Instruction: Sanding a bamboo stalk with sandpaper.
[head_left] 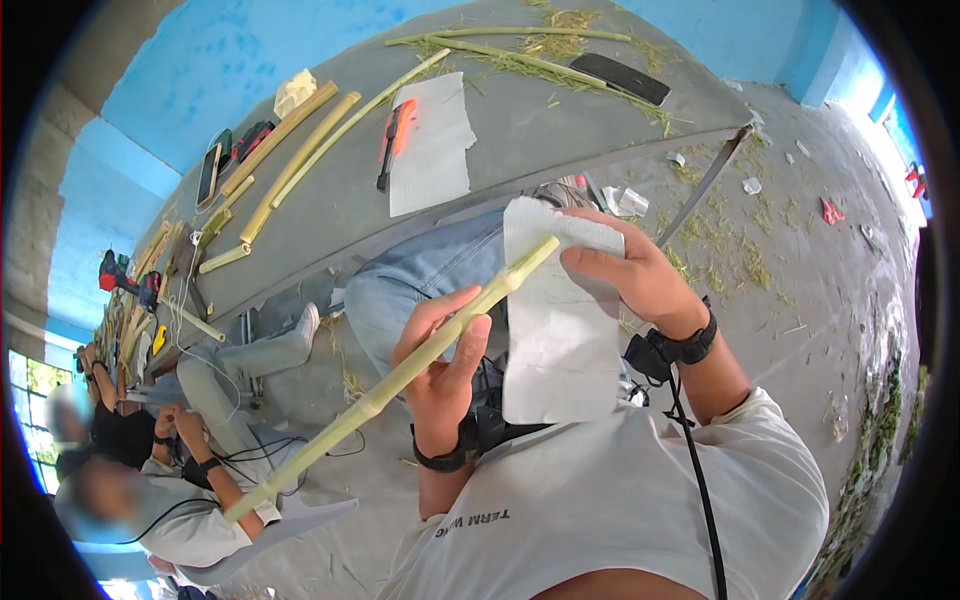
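Observation:
A long pale-green bamboo stick (330,440) slants across in front of me, its cut upper end at the right and its lower end out to the left. My left hand (440,385) is closed around its upper part, thumb on one side and fingers on the other. Pinched between the thumb and fingers of my right hand (645,275) is a white paper-like sheet (560,350), which hangs down over my lap. The stick's upper end overlaps the sheet; whether they touch I cannot tell.
On the grey table (330,190) lie bamboo lengths (300,155), an orange-black utility knife (395,140) beside another white sheet (435,150), and a black phone (620,78). Co-workers sit at the left, one in a white shirt (195,525). Plant scraps (720,240) litter the floor.

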